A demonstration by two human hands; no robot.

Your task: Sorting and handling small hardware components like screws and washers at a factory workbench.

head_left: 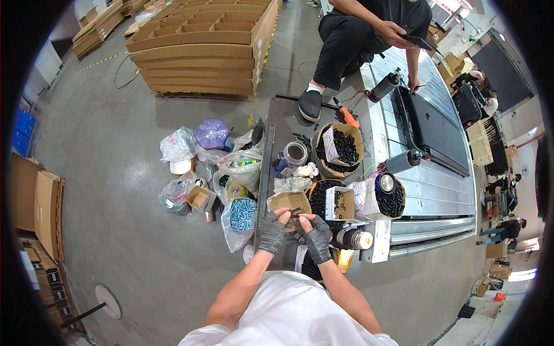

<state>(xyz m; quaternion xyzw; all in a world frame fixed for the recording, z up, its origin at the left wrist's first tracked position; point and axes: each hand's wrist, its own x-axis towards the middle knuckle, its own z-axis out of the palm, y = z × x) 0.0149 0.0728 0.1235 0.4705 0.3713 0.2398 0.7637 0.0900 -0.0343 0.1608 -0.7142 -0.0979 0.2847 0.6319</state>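
Observation:
My left hand (273, 230) and my right hand (316, 234), both in dark grey fingerless gloves, meet over the near end of a dark bench (266, 167). Their thumbs and fingers pinch a small dark piece (295, 213), too small to name. Just beyond my fingertips is an open cardboard box (287, 200) with small dark parts in it. Beside my right hand are a white box of small dark parts (340, 204) and a black bottle with a white lid (360, 240). Blue-headed screws (243, 214) fill a bag left of my left hand.
A larger carton of black parts (344, 147) and an orange power tool (347, 113) lie farther along the bench. To the right stands a roller conveyor (430, 225) carrying a black panel (437, 131). A co-worker (360, 43) crouches beyond. Stacked cardboard (199, 66) stands at the back.

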